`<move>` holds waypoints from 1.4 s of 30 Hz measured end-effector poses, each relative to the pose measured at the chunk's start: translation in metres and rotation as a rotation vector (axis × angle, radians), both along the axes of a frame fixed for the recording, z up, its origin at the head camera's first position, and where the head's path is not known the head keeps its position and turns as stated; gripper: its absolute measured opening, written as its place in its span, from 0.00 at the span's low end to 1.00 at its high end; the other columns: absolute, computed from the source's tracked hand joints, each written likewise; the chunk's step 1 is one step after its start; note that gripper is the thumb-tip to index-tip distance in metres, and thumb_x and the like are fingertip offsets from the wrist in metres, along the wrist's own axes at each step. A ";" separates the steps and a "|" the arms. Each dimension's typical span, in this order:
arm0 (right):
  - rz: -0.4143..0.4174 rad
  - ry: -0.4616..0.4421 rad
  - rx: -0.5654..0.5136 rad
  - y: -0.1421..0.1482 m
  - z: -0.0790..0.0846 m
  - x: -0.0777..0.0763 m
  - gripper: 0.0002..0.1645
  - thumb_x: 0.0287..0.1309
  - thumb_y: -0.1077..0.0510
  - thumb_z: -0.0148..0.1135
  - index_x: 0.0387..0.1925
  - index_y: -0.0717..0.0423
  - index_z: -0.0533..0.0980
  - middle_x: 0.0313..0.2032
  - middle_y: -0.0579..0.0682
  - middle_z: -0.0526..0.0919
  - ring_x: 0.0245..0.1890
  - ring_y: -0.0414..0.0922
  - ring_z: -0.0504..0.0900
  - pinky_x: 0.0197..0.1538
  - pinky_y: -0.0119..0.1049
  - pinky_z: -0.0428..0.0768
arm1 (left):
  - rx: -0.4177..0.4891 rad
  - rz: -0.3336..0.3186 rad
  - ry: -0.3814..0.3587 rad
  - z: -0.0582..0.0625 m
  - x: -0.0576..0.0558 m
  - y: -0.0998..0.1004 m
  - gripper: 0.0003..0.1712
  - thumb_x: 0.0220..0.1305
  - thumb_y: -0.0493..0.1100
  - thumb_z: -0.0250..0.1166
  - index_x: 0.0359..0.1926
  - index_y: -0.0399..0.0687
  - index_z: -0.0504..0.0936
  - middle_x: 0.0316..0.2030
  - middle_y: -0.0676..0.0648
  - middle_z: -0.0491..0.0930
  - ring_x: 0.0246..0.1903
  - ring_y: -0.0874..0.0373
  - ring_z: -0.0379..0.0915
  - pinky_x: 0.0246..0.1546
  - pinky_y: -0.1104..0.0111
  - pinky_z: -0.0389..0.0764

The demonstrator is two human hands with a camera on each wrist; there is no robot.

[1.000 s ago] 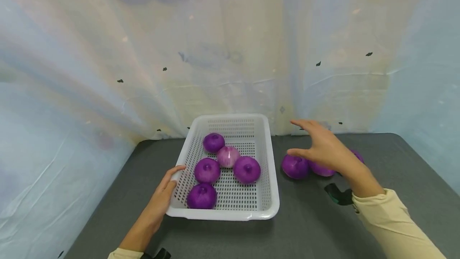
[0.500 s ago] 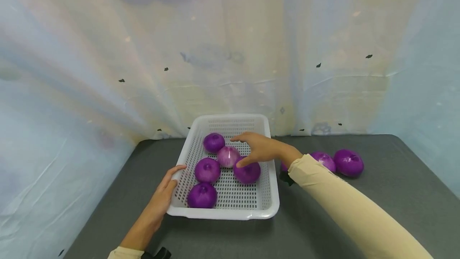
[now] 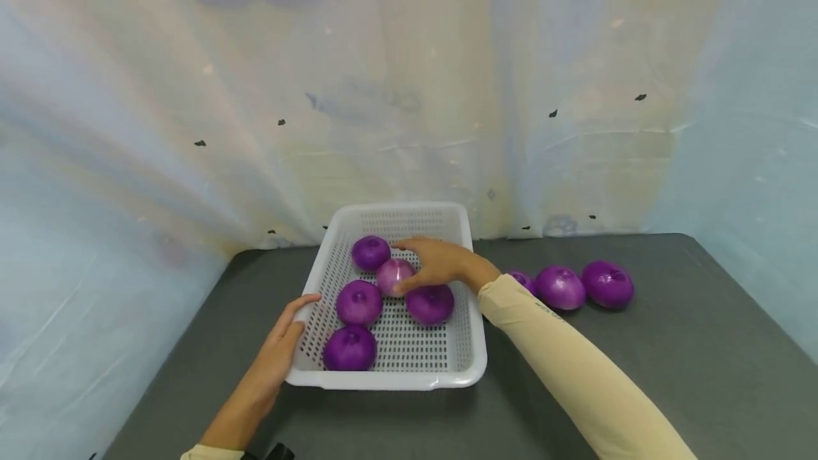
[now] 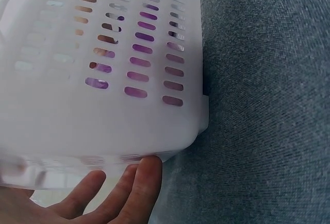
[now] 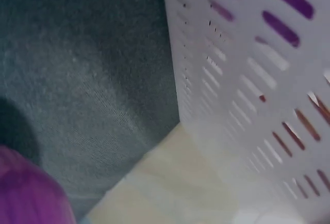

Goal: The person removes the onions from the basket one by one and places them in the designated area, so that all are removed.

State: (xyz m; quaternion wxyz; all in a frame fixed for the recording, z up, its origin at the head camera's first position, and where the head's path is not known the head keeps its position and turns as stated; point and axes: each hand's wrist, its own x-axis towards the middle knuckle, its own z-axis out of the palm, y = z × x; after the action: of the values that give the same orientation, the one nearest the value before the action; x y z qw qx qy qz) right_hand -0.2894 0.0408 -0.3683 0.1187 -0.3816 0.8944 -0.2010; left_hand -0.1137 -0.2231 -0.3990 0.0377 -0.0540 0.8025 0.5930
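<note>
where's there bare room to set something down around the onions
Bare grey tabletop lies right of the right sleeve, in front of the three loose red onions. Inside the white plastic basket, the near right corner is bare. Its middle is crowded: five red onions plus the right hand.

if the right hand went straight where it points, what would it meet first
Probably the paler onion, between thumb and fingers of the right hand; the rearmost dark onion lies just past the fingertips. Depth is unclear: the hand may pass above both.
</note>
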 end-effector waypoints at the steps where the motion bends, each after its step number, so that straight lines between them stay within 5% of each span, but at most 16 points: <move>1: 0.011 0.012 0.012 -0.001 -0.001 0.000 0.54 0.46 0.29 0.64 0.71 0.42 0.57 0.69 0.47 0.65 0.69 0.46 0.64 0.68 0.47 0.63 | -0.004 0.001 -0.003 0.001 0.000 -0.001 0.26 0.74 0.43 0.33 0.68 0.67 0.57 0.67 0.40 0.59 0.55 0.42 0.71 0.39 0.59 0.77; 6: 0.052 0.075 0.112 -0.005 -0.005 0.004 0.51 0.51 0.27 0.57 0.72 0.41 0.56 0.68 0.45 0.67 0.67 0.45 0.67 0.66 0.45 0.67 | -0.003 0.008 -0.026 0.002 0.002 -0.001 0.26 0.74 0.43 0.32 0.68 0.69 0.56 0.68 0.41 0.58 0.55 0.42 0.70 0.39 0.59 0.77; 13: 0.031 0.145 0.157 -0.006 -0.007 0.007 0.46 0.45 0.28 0.64 0.64 0.39 0.63 0.57 0.44 0.75 0.53 0.42 0.77 0.56 0.40 0.75 | -0.002 0.015 -0.034 0.000 0.001 -0.001 0.26 0.74 0.43 0.33 0.68 0.69 0.56 0.67 0.41 0.58 0.53 0.44 0.71 0.39 0.60 0.77; 17: 0.026 0.142 0.154 -0.006 -0.007 0.007 0.45 0.45 0.30 0.66 0.62 0.39 0.63 0.54 0.44 0.76 0.49 0.42 0.78 0.53 0.39 0.76 | -0.003 0.020 -0.039 -0.001 -0.001 0.000 0.25 0.74 0.43 0.33 0.68 0.70 0.57 0.67 0.42 0.58 0.53 0.45 0.71 0.39 0.61 0.76; 24: 0.032 0.123 0.234 -0.007 -0.008 0.010 0.49 0.49 0.31 0.61 0.71 0.32 0.55 0.62 0.47 0.68 0.54 0.48 0.75 0.56 0.47 0.75 | 0.000 0.014 -0.028 -0.002 -0.001 0.000 0.25 0.75 0.43 0.32 0.68 0.69 0.57 0.68 0.42 0.58 0.56 0.44 0.69 0.41 0.61 0.76; 34: 0.100 0.116 0.196 -0.013 -0.005 0.009 0.44 0.44 0.34 0.66 0.62 0.36 0.60 0.54 0.44 0.70 0.47 0.41 0.77 0.52 0.40 0.75 | 0.001 0.016 -0.009 0.000 0.002 -0.002 0.25 0.75 0.43 0.32 0.68 0.67 0.57 0.67 0.41 0.58 0.55 0.44 0.70 0.41 0.61 0.76; 42: 0.145 0.078 0.250 -0.011 -0.006 0.013 0.48 0.44 0.35 0.68 0.67 0.30 0.60 0.55 0.44 0.68 0.48 0.41 0.76 0.49 0.40 0.77 | -0.002 0.018 -0.013 0.000 0.003 -0.002 0.25 0.75 0.43 0.32 0.68 0.69 0.57 0.68 0.42 0.57 0.57 0.43 0.69 0.41 0.61 0.75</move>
State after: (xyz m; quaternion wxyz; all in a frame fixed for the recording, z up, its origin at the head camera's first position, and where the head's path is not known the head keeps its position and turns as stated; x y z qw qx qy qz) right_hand -0.2766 0.0293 -0.3739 0.1447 -0.4349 0.8865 -0.0639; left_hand -0.1111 -0.2247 -0.3995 0.0376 -0.0652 0.8023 0.5921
